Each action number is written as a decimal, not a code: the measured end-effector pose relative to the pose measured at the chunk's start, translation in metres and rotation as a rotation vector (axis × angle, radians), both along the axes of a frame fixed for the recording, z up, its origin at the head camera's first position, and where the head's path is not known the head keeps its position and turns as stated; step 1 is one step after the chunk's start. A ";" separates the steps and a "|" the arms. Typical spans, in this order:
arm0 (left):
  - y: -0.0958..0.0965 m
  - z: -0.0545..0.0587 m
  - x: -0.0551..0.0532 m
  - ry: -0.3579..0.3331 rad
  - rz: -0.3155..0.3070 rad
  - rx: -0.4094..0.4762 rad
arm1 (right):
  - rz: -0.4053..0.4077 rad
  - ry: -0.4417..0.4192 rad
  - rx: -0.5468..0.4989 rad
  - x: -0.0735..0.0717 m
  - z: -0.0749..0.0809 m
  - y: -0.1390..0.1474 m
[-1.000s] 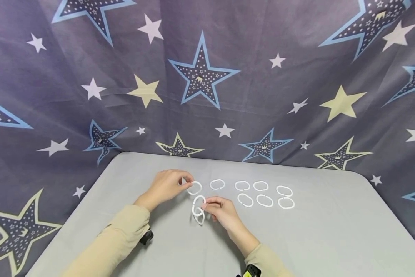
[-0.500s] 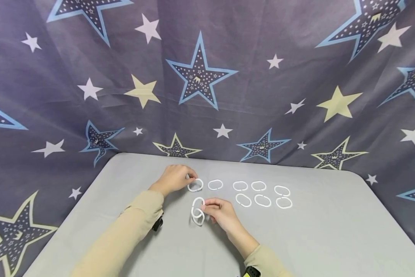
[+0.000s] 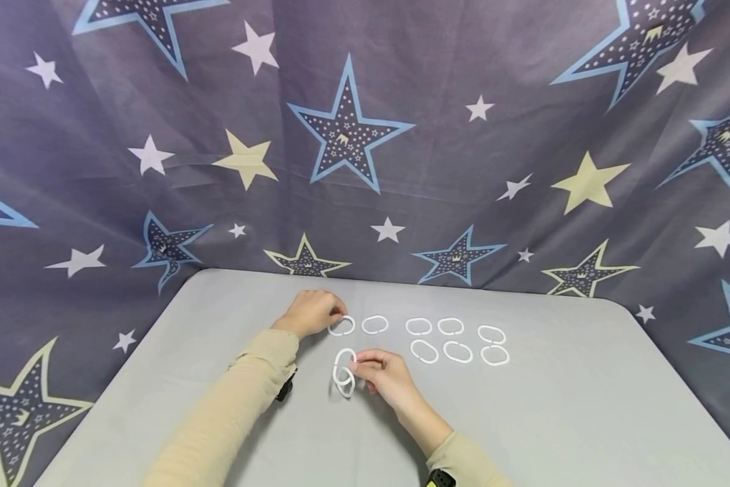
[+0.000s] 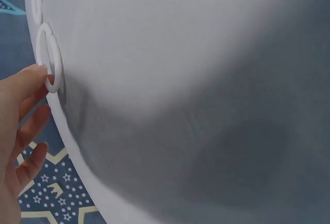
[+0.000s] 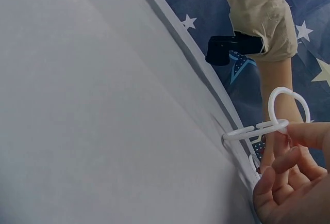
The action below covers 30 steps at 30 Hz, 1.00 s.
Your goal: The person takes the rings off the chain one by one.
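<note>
In the head view my left hand [image 3: 310, 314] is at the left end of the laid-out links, pinching the edge of a white oval plastic link [image 3: 350, 329]. The left wrist view shows thumb and index finger on the near end of that link [image 4: 58, 59], its other fingers spread loosely. Closer to me, my right hand [image 3: 389, 382] pinches two white links joined together [image 3: 337, 362]. One of the pair [image 5: 242, 133] hangs through the other [image 5: 275, 97], and a small gap shows in its side. The pair is held above the table.
A single white link [image 3: 375, 316] lies just right of the left hand's link. Farther right, several more lie in two rows, among them a link [image 3: 424, 362] and a link [image 3: 494, 365]. The grey table [image 3: 553, 406] ends at a star-patterned curtain [image 3: 438, 155].
The left hand has shifted slightly right and away with its link, closer to the neighbouring link. The right hand keeps its grip on the joined pair. The head view has drifted a little.
</note>
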<state>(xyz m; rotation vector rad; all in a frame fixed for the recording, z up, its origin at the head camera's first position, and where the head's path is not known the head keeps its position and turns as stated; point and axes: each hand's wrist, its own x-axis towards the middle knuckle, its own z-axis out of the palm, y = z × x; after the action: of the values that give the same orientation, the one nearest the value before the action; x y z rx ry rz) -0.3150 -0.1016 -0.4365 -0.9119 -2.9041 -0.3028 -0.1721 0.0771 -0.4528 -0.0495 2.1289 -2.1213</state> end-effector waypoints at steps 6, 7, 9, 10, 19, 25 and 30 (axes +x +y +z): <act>0.000 0.000 0.002 0.076 0.007 -0.020 | -0.006 0.000 -0.009 0.001 0.002 0.000; -0.001 0.001 0.002 0.081 0.012 -0.018 | -0.007 -0.003 -0.011 0.001 0.002 0.000; -0.002 0.003 0.005 0.094 0.013 -0.010 | -0.007 -0.007 -0.015 0.001 0.002 0.000; -0.002 0.004 0.008 0.099 0.009 -0.007 | -0.008 -0.009 -0.016 0.001 0.002 0.000; -0.021 0.012 0.042 0.109 -0.048 0.076 | -0.008 -0.009 -0.012 -0.001 0.000 -0.002; -0.037 0.014 0.076 0.029 -0.008 0.176 | -0.004 -0.010 -0.016 -0.001 0.000 -0.003; -0.042 0.013 0.105 -0.089 0.034 0.225 | -0.012 -0.018 -0.016 0.000 0.000 -0.004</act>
<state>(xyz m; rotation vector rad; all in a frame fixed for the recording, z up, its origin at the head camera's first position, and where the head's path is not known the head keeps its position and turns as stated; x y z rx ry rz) -0.2098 -0.1433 -0.4236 -0.8316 -2.8825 -0.6682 -0.1718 0.0734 -0.4532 -0.0199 2.1076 -2.1376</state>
